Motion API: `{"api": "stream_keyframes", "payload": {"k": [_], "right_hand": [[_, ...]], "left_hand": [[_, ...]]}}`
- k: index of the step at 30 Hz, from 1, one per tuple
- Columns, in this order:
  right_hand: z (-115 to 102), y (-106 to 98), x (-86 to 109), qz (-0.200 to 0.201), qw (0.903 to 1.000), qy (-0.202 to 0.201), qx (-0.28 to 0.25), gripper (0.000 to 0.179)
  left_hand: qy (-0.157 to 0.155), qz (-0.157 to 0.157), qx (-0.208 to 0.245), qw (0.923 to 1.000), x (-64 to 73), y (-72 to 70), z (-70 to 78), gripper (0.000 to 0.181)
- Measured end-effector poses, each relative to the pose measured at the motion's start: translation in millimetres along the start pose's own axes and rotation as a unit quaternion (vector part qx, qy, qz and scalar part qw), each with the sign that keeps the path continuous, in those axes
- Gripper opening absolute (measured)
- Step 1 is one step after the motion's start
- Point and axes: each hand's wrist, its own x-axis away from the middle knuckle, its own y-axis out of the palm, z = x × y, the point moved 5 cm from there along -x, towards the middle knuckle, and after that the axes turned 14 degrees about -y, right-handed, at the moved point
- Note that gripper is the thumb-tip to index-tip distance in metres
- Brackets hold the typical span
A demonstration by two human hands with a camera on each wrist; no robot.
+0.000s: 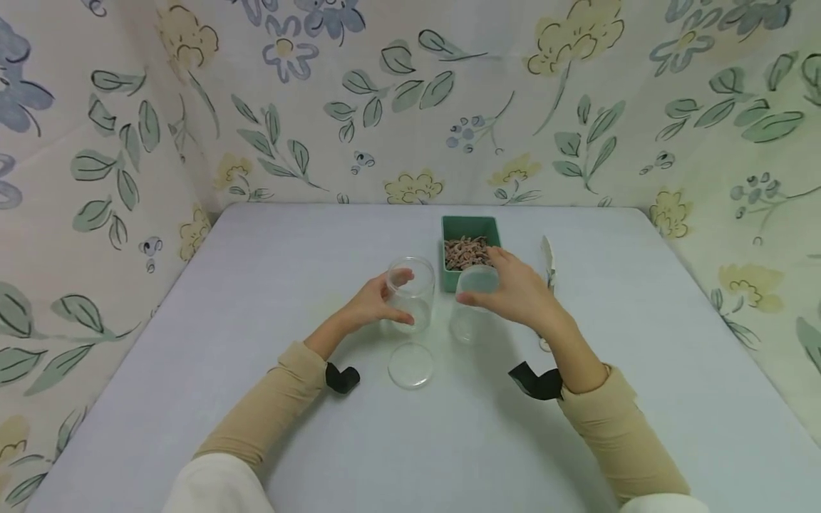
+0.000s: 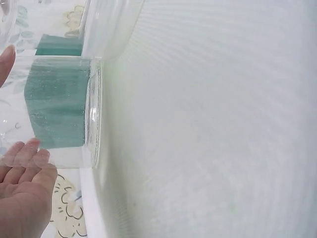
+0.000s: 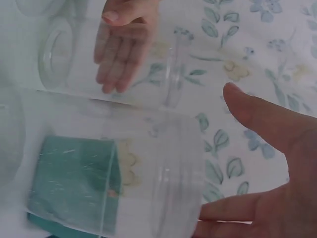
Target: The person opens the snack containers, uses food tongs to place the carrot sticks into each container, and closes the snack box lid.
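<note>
A clear round jar (image 1: 418, 313) stands upright on the white table, its top open. My left hand (image 1: 380, 303) is around its left side, fingers straight behind it and thumb in front. Just to the right is a second clear jar (image 3: 143, 173) with a milky-looking top. My right hand (image 1: 516, 288) reaches over that jar from the right; its fingertips are at the jar's far side, and the thumb stands apart from the wall in the right wrist view. A clear round lid (image 1: 410, 366) lies flat in front of the left jar.
A green rectangular box (image 1: 450, 279) of brownish-pink small pieces (image 1: 467, 253) stands behind the jars. A long narrow thing (image 1: 549, 260), partly hidden by the right forearm, lies to the right. Floral cloth (image 1: 398, 107) hangs behind the table and at its sides.
</note>
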Motion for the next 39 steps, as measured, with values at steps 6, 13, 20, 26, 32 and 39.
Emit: {"api": "stream_keyframes", "payload": {"k": [6, 13, 20, 26, 32, 39], "right_hand": [[16.5, 12.6, -6.5, -0.004, 0.9994, 0.029, -0.020, 0.090], [10.8, 1.8, 6.0, 0.003, 0.9999, 0.001, -0.016, 0.084], [-11.5, -21.0, 27.6, 0.004, 0.9926, -0.075, -0.095, 0.079], [-38.4, -19.6, 35.8, 0.033, 0.9496, -0.250, -0.187, 0.073], [-58.8, -11.6, 38.9, 0.028, 0.8753, -0.411, -0.254, 0.074], [-59.1, -8.0, 39.4, -0.015, 0.8540, -0.453, -0.255, 0.076]], "left_hand": [[-0.001, -0.020, -0.003, 0.9998, -0.1, 0.2, 0.0, 0.093], [0.025, -0.009, 0.029, 0.9992, 15.7, -21.4, 5.5, 0.106], [0.115, -0.009, 0.040, 0.9925, 50.1, -36.3, 40.0, 0.110], [0.193, -0.119, -0.006, 0.9739, 76.8, 0.0, 67.3, 0.111], [0.181, -0.252, -0.015, 0.9506, 90.9, 33.6, 81.6, 0.110], [0.162, -0.279, 0.003, 0.9466, 94.5, 43.3, 82.4, 0.084]]}}
